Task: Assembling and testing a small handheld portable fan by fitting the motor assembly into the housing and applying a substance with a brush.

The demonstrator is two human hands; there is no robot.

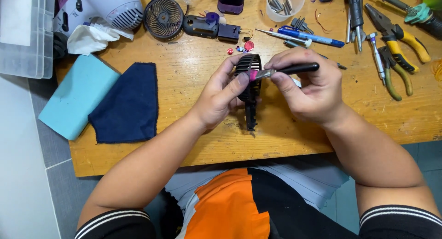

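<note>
- Wooden worktop (193,142) fills most of the frame.
- Light blue pad (76,98) and dark blue cloth (126,103) lie left of centre, overlapping.
- Our left hand (218,98), centre frame, has its grip clamped on the black fan housing (251,85), held on edge just above the worktop.
- Our right hand (308,89) has its grip closed on a black-handled screwdriver (287,70), pink collar at the housing.
- Round fan grille (163,17) sits at upper centre-left.
- Yellow-handled pliers (398,36) lie at upper right.
</note>
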